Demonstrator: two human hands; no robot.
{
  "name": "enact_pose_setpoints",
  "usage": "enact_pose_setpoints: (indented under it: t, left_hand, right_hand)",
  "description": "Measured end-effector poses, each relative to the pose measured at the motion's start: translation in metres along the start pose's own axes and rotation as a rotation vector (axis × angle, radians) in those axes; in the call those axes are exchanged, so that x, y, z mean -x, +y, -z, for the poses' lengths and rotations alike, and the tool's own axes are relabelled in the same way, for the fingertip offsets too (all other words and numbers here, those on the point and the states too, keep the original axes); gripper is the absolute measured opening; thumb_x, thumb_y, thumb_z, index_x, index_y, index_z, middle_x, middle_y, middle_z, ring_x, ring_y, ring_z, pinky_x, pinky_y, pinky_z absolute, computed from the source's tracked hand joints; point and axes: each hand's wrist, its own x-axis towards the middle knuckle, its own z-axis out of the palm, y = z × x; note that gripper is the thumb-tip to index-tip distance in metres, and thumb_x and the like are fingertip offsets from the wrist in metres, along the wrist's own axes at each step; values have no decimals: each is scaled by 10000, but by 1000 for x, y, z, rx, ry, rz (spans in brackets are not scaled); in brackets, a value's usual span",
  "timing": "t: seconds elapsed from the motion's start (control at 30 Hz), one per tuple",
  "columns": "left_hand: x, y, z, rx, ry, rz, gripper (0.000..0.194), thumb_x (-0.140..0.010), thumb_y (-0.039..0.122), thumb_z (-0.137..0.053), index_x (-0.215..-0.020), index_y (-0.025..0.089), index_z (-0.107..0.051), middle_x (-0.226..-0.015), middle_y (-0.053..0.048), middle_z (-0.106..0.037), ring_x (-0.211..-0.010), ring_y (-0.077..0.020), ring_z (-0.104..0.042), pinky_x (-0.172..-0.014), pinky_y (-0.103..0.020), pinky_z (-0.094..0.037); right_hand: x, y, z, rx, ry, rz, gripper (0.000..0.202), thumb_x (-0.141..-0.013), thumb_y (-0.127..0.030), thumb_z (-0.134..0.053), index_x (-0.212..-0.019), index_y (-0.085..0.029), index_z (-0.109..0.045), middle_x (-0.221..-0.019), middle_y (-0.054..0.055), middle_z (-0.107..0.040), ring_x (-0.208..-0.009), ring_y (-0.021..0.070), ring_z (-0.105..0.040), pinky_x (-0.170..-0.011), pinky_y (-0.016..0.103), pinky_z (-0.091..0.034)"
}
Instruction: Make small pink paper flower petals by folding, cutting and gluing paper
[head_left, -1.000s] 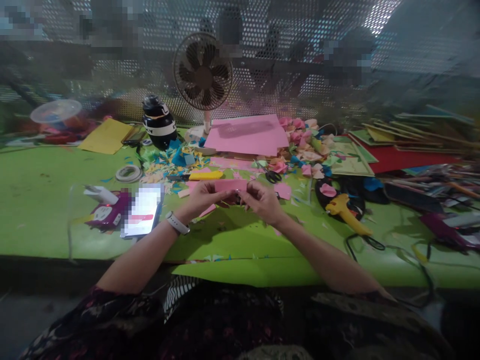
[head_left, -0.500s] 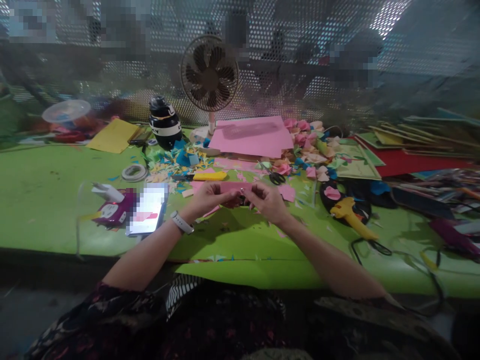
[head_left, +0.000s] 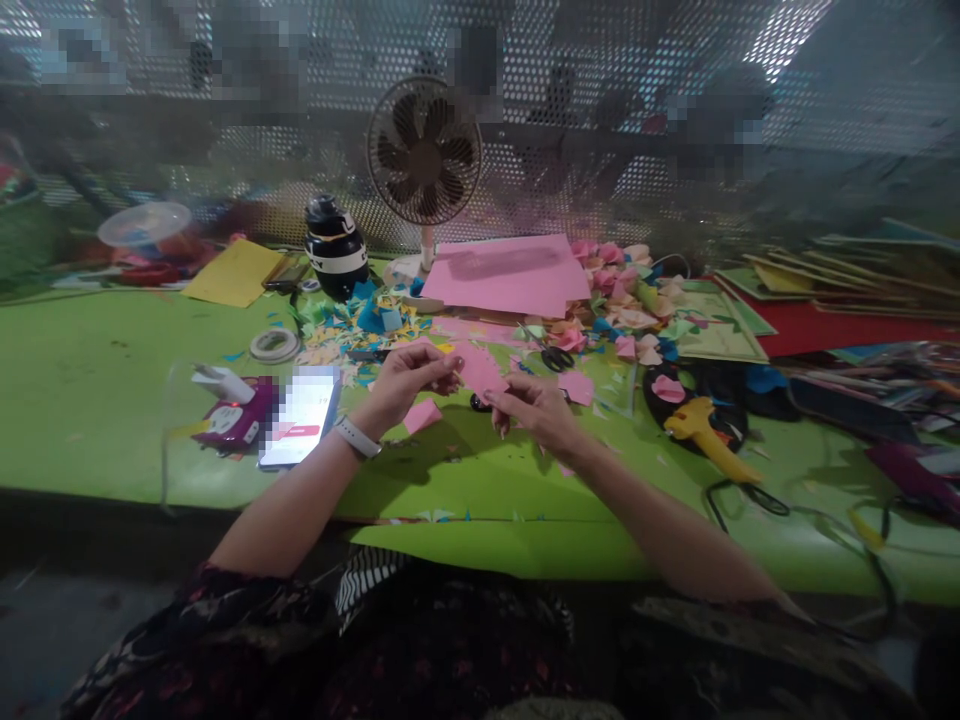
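Between my two hands is a small pink paper piece (head_left: 480,367), raised above the green table. My left hand (head_left: 412,378) pinches its left edge between thumb and fingers. At its lower right edge, my right hand (head_left: 531,408) grips it the same way. A small dark round object (head_left: 478,402) shows just below the paper; its kind is unclear. Another pink paper scrap (head_left: 422,416) lies on the table under my left hand. Black-handled scissors (head_left: 556,357) rest beyond my right hand, beside a pink square of paper (head_left: 576,387).
Pink sheets (head_left: 510,280) lie before a fan (head_left: 425,160), with paper petals (head_left: 611,270) on their right and colourful scraps (head_left: 345,325) on their left. A lit phone (head_left: 301,415) and a tape roll (head_left: 274,346) are left. A yellow glue gun (head_left: 701,432) lies right, its cord trailing.
The pink paper has turned from a low, flat strip to a raised, tilted face. My hands have moved slightly apart, the left one up. The yellow cutter is now mostly hidden behind my left hand.
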Motion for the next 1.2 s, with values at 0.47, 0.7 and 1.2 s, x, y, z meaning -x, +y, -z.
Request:
enact_pose_setpoints:
  t: [0.47, 0.7, 1.2]
  left_hand:
    - [0, -10, -3, 12, -95, 89, 420, -626, 407, -902, -620, 136, -581, -593, 26, -639, -556, -70, -619, -584, -192, -516]
    - [0, -11, -3, -30, -162, 152, 425, -645, 391, -891, -633, 140, -548, -593, 44, -601, -537, -55, -578, -585, -205, -499]
    - [5, -20, -10, -111, -278, 42, 383, -701, 448, -855, -849, 116, -733, -829, -60, -767, -779, -154, -738, -815, -318, -607]
  right_hand:
    - [-1, 10, 9, 355, 166, 377, 250, -854, -269, -628, -1093, -218, -676, -893, 52, -697, -775, 167, -663, -698, 334, -587]
    - [-11, 20, 20, 748, 97, 733, 205, -905, -249, -636, -1024, -347, -771, -1332, 49, -616, -1252, 263, -559, -1047, 516, -466]
    - [-9, 27, -1, 380, 300, 572, 98, -908, -334, -683, -894, -253, -738, -1075, 70, -679, -1070, 218, -645, -926, 420, -552]
